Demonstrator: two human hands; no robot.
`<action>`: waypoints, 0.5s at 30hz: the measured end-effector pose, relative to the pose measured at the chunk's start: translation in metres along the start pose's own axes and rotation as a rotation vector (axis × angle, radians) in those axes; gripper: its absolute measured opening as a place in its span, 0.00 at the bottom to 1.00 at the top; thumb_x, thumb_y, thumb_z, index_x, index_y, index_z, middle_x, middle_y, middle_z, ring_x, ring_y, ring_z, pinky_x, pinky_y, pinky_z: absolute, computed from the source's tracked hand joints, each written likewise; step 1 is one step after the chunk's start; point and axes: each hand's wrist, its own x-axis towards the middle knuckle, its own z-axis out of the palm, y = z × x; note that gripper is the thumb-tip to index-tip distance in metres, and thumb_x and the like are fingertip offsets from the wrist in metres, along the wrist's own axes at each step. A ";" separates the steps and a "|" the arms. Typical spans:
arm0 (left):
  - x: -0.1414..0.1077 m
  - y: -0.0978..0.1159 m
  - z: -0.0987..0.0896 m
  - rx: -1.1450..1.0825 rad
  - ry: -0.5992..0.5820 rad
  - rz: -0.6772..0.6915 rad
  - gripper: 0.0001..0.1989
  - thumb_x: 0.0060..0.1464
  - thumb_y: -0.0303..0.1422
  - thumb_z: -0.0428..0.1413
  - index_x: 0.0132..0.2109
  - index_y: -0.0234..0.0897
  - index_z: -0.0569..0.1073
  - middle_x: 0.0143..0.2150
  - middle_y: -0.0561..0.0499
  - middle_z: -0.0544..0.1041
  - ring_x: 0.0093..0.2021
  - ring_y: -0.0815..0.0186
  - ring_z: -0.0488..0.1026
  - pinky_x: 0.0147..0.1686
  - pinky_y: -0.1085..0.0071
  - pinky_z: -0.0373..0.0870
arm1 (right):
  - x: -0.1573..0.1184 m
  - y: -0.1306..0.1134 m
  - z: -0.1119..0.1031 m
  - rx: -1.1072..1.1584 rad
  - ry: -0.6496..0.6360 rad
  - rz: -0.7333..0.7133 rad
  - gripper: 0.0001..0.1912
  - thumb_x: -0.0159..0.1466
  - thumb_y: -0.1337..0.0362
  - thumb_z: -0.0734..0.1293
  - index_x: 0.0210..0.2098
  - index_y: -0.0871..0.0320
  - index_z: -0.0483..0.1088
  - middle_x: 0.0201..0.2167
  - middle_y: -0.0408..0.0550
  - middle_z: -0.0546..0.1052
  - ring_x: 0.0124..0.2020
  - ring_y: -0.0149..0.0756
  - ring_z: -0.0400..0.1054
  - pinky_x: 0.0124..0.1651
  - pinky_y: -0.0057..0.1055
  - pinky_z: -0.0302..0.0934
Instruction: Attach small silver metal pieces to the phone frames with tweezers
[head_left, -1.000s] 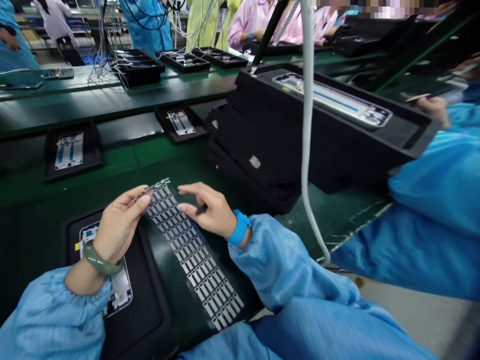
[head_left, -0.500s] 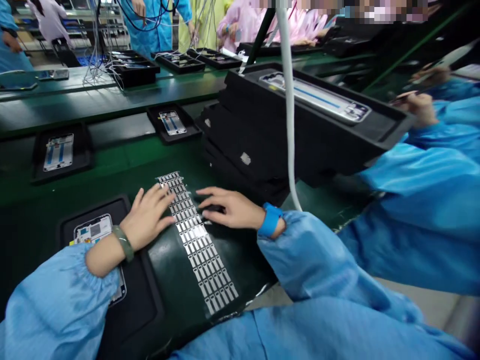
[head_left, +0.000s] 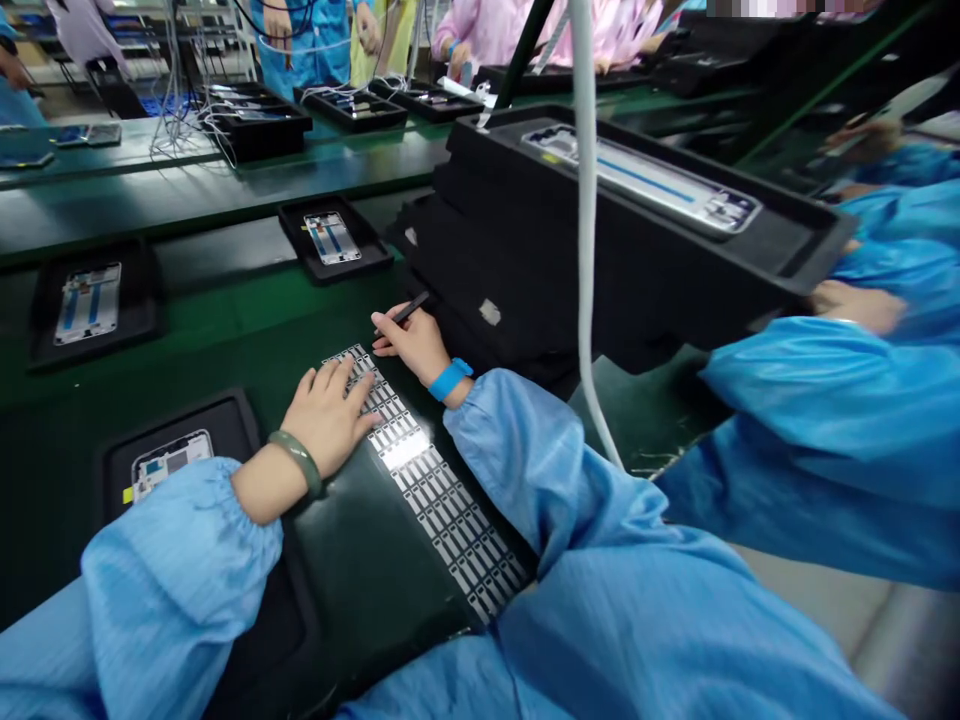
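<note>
A long strip of small silvery, slotted labels (head_left: 442,500) lies slantwise on the green bench mat. My left hand (head_left: 328,415) rests flat over its far part with the fingers spread, holding nothing. Just right of the strip's far end, my right hand (head_left: 412,345) is closed around slim black tweezers (head_left: 411,305); their tips are hidden by the fingers. Under my left forearm sits a black tray (head_left: 240,420) with an opened phone body (head_left: 169,462), partly covered by my sleeve.
Two more black trays with phone frames (head_left: 88,305) (head_left: 332,238) lie farther back. A tall stack of black trays (head_left: 525,260) stands right, topped by a phone frame (head_left: 652,185). A white cable (head_left: 586,250) hangs before it. A co-worker's blue sleeve (head_left: 825,400) is at right.
My right hand has moved away from me and left to the strip's far end, its fingers closing on the tweezers. My left hand has shifted right, farther onto the strip.
</note>
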 end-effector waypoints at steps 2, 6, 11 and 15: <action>0.011 -0.008 0.006 0.013 0.011 -0.037 0.26 0.59 0.43 0.46 0.61 0.36 0.61 0.64 0.34 0.55 0.62 0.45 0.53 0.57 0.47 0.53 | 0.000 0.003 -0.001 -0.018 -0.002 0.002 0.13 0.57 0.59 0.69 0.30 0.61 0.63 0.23 0.41 0.71 0.21 0.28 0.71 0.22 0.23 0.69; 0.022 -0.017 0.016 0.023 0.000 -0.059 0.24 0.59 0.43 0.45 0.60 0.40 0.62 0.63 0.36 0.58 0.61 0.45 0.55 0.56 0.48 0.54 | 0.000 0.004 0.002 -0.022 -0.024 0.020 0.09 0.58 0.64 0.67 0.30 0.61 0.63 0.22 0.42 0.71 0.21 0.29 0.71 0.22 0.23 0.69; 0.019 -0.017 0.018 0.026 -0.011 -0.065 0.24 0.59 0.44 0.45 0.60 0.42 0.62 0.63 0.38 0.58 0.62 0.47 0.55 0.57 0.49 0.53 | 0.002 0.002 0.005 0.003 -0.012 0.063 0.06 0.59 0.67 0.66 0.30 0.62 0.64 0.20 0.41 0.71 0.20 0.29 0.71 0.21 0.23 0.70; 0.020 -0.016 0.017 0.027 -0.023 -0.080 0.24 0.59 0.44 0.45 0.60 0.44 0.61 0.64 0.39 0.57 0.62 0.49 0.54 0.57 0.50 0.52 | 0.005 0.003 0.005 0.031 0.031 0.104 0.04 0.59 0.69 0.66 0.31 0.61 0.65 0.19 0.39 0.70 0.18 0.29 0.70 0.18 0.23 0.68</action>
